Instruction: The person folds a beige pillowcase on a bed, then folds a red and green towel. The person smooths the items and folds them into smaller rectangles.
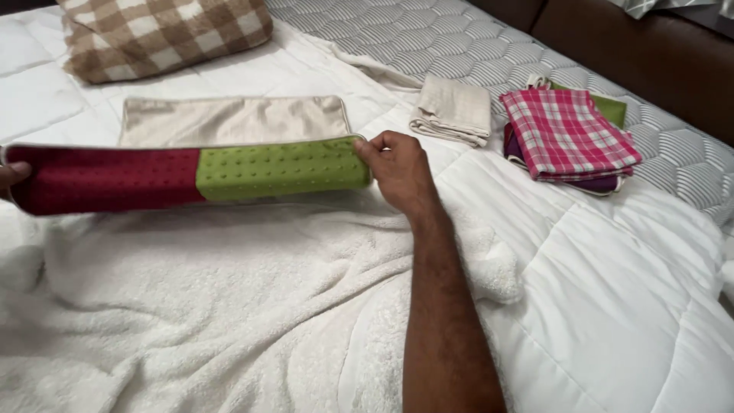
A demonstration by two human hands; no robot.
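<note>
A long cloth cover, dark red on its left half and green with raised dots on its right half (191, 174), is folded over a beige underside (229, 120) on a white bed. My right hand (397, 168) grips its right end with the thumb on top. My left hand (11, 180), mostly cut off at the frame's left edge, holds the red end. The cover is stretched between the two hands above a fluffy white towel (229, 306).
A brown-and-white checked pillow (160, 34) lies at the back left. A folded beige cloth (453, 109) sits right of my hand. Beside it, a stack of folded cloths (569, 138) has a pink checked one on top. A brown bed frame (650, 53) runs along the far right.
</note>
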